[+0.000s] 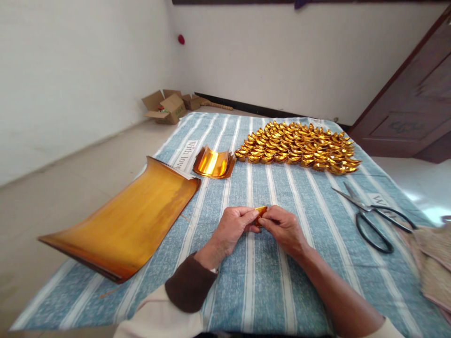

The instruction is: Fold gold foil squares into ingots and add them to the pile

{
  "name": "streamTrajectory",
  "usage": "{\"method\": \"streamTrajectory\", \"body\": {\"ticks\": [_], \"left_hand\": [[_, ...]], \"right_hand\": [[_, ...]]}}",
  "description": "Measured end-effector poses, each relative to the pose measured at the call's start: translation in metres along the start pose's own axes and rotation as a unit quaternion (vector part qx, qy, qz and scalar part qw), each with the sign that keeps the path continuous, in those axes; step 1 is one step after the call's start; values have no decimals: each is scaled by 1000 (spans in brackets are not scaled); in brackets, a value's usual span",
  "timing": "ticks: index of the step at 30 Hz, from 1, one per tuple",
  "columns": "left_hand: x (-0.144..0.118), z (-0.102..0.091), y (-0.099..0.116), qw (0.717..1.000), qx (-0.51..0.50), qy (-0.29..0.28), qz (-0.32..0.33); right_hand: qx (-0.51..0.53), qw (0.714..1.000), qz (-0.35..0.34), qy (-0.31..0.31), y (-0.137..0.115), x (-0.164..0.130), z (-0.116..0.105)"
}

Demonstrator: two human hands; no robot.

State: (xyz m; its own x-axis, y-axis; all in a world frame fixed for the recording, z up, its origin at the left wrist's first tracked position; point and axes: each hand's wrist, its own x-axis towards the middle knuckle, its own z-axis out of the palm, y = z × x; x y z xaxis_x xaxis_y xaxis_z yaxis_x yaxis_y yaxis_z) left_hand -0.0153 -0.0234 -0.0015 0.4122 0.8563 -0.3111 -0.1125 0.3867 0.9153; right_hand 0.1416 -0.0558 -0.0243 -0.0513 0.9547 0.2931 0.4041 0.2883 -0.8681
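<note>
Near the middle of the table, my left hand (235,229) and my right hand (283,229) pinch a small folded piece of gold foil paper (261,211) between them. Its lower part is mostly hidden by my fingers. Beyond my left hand lies a stack of small curved gold foil sheets (212,163). A big stack of larger gold foil sheets (130,216) rests at the left, its far end curling up. Many folded gold paper ingots (299,146) sit in packed rows at the back right of the table.
Black-handled scissors (368,209) lie partly spread at the right, beside a tan cloth (435,258). A striped blue cloth (243,291) covers the table. On the floor behind stands an opened cardboard box (169,110). A dark red door (408,94) is at the right.
</note>
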Motion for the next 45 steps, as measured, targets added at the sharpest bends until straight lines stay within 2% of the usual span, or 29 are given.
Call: {"method": "streamTrajectory", "body": {"ticks": [16, 23, 30, 33, 36, 40, 45], "left_hand": [[3, 4, -4, 997, 34, 56, 31], [3, 3, -3, 995, -60, 79, 32], [2, -1, -4, 988, -123, 93, 20], [2, 0, -3, 984, -140, 102, 38], [1, 2, 0, 980, -157, 110, 60], [0, 0, 4, 972, -204, 100, 56], [-1, -6, 8, 959, -251, 122, 49]], "right_hand": [[-61, 996, -15, 65, -3, -3, 7], [62, 994, 71, 49, -2, -6, 8], [132, 983, 114, 52, 1, -8, 9], [178, 970, 161, 43, -4, -6, 8], [177, 964, 200, 21, -12, -1, 7], [183, 964, 194, -4, -21, 9, 6], [199, 962, 183, -23, -24, 22, 12]]}}
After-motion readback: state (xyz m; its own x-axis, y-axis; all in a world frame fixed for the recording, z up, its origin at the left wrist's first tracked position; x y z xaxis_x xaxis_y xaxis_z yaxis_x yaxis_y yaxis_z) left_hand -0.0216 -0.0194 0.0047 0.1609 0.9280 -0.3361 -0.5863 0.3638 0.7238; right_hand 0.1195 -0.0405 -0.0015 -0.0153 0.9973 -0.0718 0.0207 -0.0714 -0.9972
